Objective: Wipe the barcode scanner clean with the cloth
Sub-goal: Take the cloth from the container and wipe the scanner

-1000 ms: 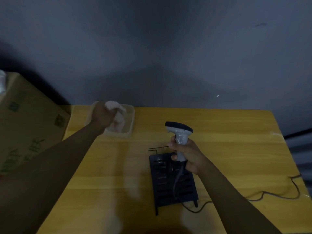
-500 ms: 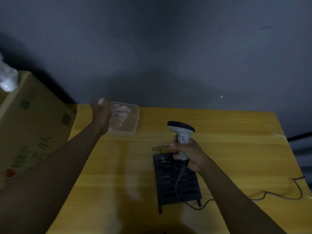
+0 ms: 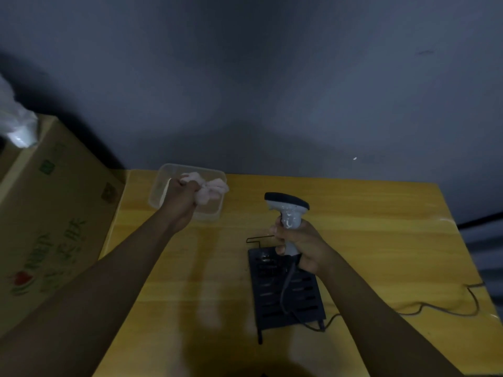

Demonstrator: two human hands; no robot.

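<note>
The grey barcode scanner (image 3: 288, 210) with a black head stands upright above the table's middle, its handle gripped by my right hand (image 3: 299, 244). A cable (image 3: 285, 289) hangs from its base. Far left, over a clear plastic container (image 3: 160, 191), my left hand (image 3: 181, 200) is closed around a crumpled pale pink cloth (image 3: 211, 190), which bulges out to the right of the fist. Cloth and scanner are apart, roughly a hand's width between them.
A black slotted metal stand (image 3: 285, 295) lies flat on the yellow wooden table (image 3: 367, 240) under my right hand. A cable (image 3: 446, 308) trails off the right edge. A cardboard box (image 3: 46, 227) stands left of the table. A dark wall is behind.
My left hand dipped toward the container, then closed on the cloth and raised it slightly to the right. The scanner stays held in my right hand.
</note>
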